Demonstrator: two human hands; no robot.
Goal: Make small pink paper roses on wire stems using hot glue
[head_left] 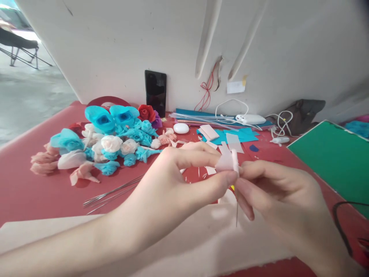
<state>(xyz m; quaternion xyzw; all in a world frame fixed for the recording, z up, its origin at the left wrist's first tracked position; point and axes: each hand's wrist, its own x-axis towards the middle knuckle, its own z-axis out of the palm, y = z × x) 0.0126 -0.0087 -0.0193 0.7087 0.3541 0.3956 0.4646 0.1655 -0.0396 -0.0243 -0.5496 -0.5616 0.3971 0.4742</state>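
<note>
Between my two hands stands a pale pink piece of paper (225,162), its right edge rolled into a narrow upright tube. A thin metal wire (236,215) points straight down below the roll. My left hand (184,173) pinches the paper from the left, its thumb pressed against the roll's lower part. From the right, my right hand (273,188) closes thumb and fingers on the base of the roll. Whether its fingertips also grip the wire is hidden. Under the hands lies a large pale pink sheet (178,238) along the table's front.
Blue, white and pink paper flowers (112,144) are heaped at left, with loose metal wires (112,192) in front. A black phone (155,92) leans on the wall. Cut blue paper (245,135), a white power bank (250,119) and a green board (334,157) lie behind and right.
</note>
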